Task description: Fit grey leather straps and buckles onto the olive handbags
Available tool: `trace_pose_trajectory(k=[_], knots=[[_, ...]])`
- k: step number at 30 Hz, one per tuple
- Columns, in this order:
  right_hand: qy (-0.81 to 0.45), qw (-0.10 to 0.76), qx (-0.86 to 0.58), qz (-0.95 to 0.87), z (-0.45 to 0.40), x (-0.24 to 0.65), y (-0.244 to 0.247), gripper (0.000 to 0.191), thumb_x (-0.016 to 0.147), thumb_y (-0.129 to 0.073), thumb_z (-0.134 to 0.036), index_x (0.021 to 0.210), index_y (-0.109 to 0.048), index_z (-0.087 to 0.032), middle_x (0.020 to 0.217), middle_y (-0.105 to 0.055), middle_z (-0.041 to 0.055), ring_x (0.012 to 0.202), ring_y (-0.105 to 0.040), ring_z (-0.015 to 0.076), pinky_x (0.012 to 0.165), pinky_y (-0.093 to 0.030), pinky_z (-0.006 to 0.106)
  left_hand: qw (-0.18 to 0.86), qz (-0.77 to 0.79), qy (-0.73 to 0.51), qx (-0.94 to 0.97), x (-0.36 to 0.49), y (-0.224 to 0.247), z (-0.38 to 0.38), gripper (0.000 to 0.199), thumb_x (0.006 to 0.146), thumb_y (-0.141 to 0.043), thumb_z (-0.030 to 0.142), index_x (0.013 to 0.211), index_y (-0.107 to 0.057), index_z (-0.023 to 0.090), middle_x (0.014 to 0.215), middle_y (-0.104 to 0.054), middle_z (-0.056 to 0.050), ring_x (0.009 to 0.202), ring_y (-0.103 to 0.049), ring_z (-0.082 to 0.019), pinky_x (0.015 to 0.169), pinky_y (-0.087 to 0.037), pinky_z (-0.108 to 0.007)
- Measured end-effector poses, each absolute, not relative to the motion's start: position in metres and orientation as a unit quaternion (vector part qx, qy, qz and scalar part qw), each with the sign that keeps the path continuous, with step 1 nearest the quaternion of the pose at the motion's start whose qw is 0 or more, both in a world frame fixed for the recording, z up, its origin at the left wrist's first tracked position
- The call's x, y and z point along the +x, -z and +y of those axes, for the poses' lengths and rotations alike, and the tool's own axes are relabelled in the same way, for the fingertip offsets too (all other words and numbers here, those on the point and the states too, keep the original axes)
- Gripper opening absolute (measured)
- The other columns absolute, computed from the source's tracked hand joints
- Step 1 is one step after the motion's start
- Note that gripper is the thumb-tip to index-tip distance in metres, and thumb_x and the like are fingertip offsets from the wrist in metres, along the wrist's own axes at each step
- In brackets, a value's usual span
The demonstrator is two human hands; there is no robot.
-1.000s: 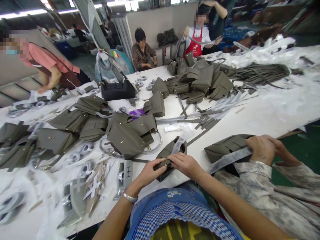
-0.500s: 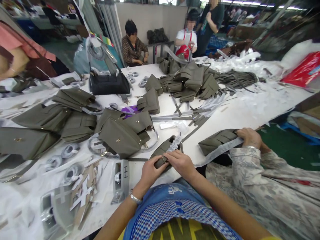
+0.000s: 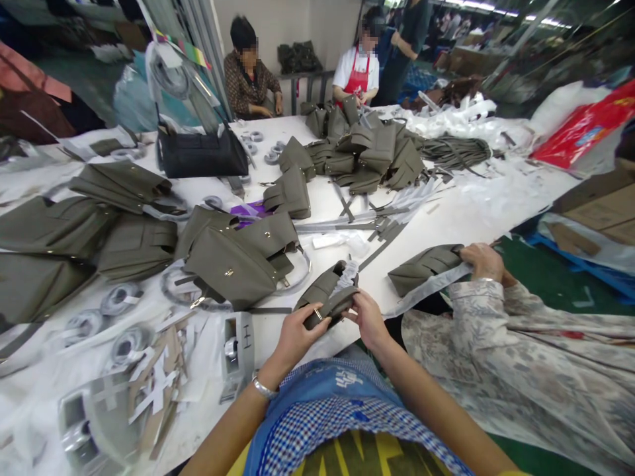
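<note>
At the near table edge lies a small olive-green handbag (image 3: 317,289), with crinkled clear wrapping (image 3: 346,275) sticking out of its opening. My left hand (image 3: 298,332) is closed on the bag's near end, thumb and fingers beside a small metal buckle (image 3: 318,314). A dark olive strap (image 3: 341,302) arches up from there towards my right hand (image 3: 368,318), whose fingers pinch its right part. The underside of the bag is hidden. Just right of it, a co-worker's hand (image 3: 482,259) holds another olive bag (image 3: 425,268) with a grey wrapped strap.
Several olive bags (image 3: 233,268) lie to the left and a pile of them (image 3: 367,149) at the back. A black handbag (image 3: 203,153) stands at the back left. Tape dispensers (image 3: 237,350), tape rolls (image 3: 122,299) and card scraps (image 3: 159,383) cover the near left.
My right hand has shifted right from the buckle and now lifts the strap into an arch. My left hand stays at the bag's near end. The view has tilted slightly down.
</note>
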State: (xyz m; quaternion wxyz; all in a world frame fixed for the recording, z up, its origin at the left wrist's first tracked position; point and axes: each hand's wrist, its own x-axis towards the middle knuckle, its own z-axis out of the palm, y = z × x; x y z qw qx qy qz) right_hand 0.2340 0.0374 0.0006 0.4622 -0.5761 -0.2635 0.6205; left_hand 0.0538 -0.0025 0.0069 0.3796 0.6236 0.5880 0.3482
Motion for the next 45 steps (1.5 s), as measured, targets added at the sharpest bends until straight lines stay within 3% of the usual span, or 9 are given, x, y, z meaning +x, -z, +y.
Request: trace_pose_trajectory(k=[3,6,12,19,24,30,35,40,45], knots=[[-0.588,0.492,-0.572,-0.291,0.043,0.239,-0.007,0.010,0.072,-0.063,-0.019,0.082,-0.064,-0.021,0.071,-0.065,-0.0042,0.063,-0.060,0.0105,0.053,-0.051,0.017,0.379,0.582,-0.341,0.633,0.055,-0.008,-0.001,0.033,0.078,-0.068,0.034,0.107,-0.069,0.017,0.102,-0.074,-0.007,0.091,-0.069,-0.022,0.085,-0.053,-0.032],[-0.655,0.470,-0.571,-0.153,0.048,0.242,-0.007,0.006,0.077,-0.058,-0.016,0.081,-0.063,-0.019,0.066,-0.067,-0.0026,0.058,-0.061,0.0099,0.054,-0.052,0.018,0.386,0.579,-0.346,0.629,0.056,-0.008,0.000,0.032,0.079,-0.067,0.035,0.107,-0.069,0.018,0.103,-0.074,-0.007,0.092,-0.069,-0.021,0.084,-0.053,-0.031],[-0.731,0.399,-0.551,-0.048,0.042,0.250,-0.004,0.022,0.090,-0.046,-0.027,0.081,-0.062,-0.016,0.069,-0.071,0.0070,0.062,-0.067,0.0163,0.062,-0.056,0.029,0.383,0.580,-0.354,0.625,0.052,-0.009,0.000,0.032,0.079,-0.067,0.035,0.106,-0.069,0.018,0.107,-0.073,-0.007,0.095,-0.068,-0.022,0.085,-0.052,-0.031],[-0.745,0.417,-0.520,0.033,0.027,0.260,-0.004,0.027,0.090,-0.048,-0.035,0.083,-0.065,-0.015,0.068,-0.070,0.0069,0.062,-0.067,0.0154,0.061,-0.054,0.026,0.409,0.563,-0.352,0.626,0.052,-0.013,-0.001,0.029,0.081,-0.065,0.034,0.105,-0.068,0.019,0.107,-0.072,-0.007,0.096,-0.067,-0.022,0.088,-0.051,-0.032],[-0.662,0.452,-0.589,-0.097,0.023,0.267,0.002,0.034,0.090,-0.050,-0.043,0.087,-0.067,-0.015,0.072,-0.071,0.0072,0.064,-0.067,0.0166,0.058,-0.055,0.026,0.412,0.556,-0.346,0.634,0.048,-0.012,-0.004,0.024,0.082,-0.062,0.031,0.103,-0.068,0.021,0.103,-0.072,-0.005,0.091,-0.067,-0.020,0.084,-0.051,-0.029],[-0.723,0.444,-0.494,-0.190,0.013,0.266,-0.022,0.024,0.081,-0.070,-0.038,0.096,-0.069,-0.019,0.090,-0.074,0.0043,0.071,-0.068,0.0121,0.064,-0.056,0.020,0.429,0.533,-0.331,0.650,0.046,-0.017,-0.006,0.027,0.082,-0.064,0.034,0.107,-0.068,0.022,0.106,-0.071,-0.005,0.097,-0.065,-0.021,0.088,-0.050,-0.033],[-0.712,0.399,-0.511,-0.271,0.003,0.255,-0.031,0.035,0.079,-0.070,-0.046,0.094,-0.073,-0.014,0.087,-0.075,0.0091,0.073,-0.070,0.0168,0.066,-0.058,0.026,0.459,0.534,-0.323,0.633,0.050,-0.025,-0.009,0.033,0.081,-0.066,0.034,0.112,-0.066,0.023,0.112,-0.070,-0.005,0.104,-0.063,-0.022,0.094,-0.048,-0.035],[-0.586,0.405,-0.591,-0.378,-0.006,0.248,-0.025,0.039,0.077,-0.070,-0.049,0.094,-0.077,-0.015,0.071,-0.074,0.0068,0.067,-0.069,0.0192,0.071,-0.057,0.030,0.469,0.531,-0.316,0.631,0.050,-0.031,-0.011,0.045,0.081,-0.064,0.033,0.125,-0.059,0.024,0.124,-0.065,-0.006,0.113,-0.060,-0.024,0.099,-0.046,-0.038],[-0.581,0.390,-0.563,-0.440,-0.019,0.238,-0.044,0.032,0.081,-0.067,-0.045,0.100,-0.075,-0.020,0.086,-0.076,0.0063,0.075,-0.071,0.0223,0.076,-0.058,0.035,0.443,0.550,-0.330,0.626,0.054,-0.028,-0.013,0.028,0.086,-0.057,0.030,0.112,-0.066,0.022,0.117,-0.069,-0.007,0.109,-0.062,-0.023,0.098,-0.048,-0.038]])
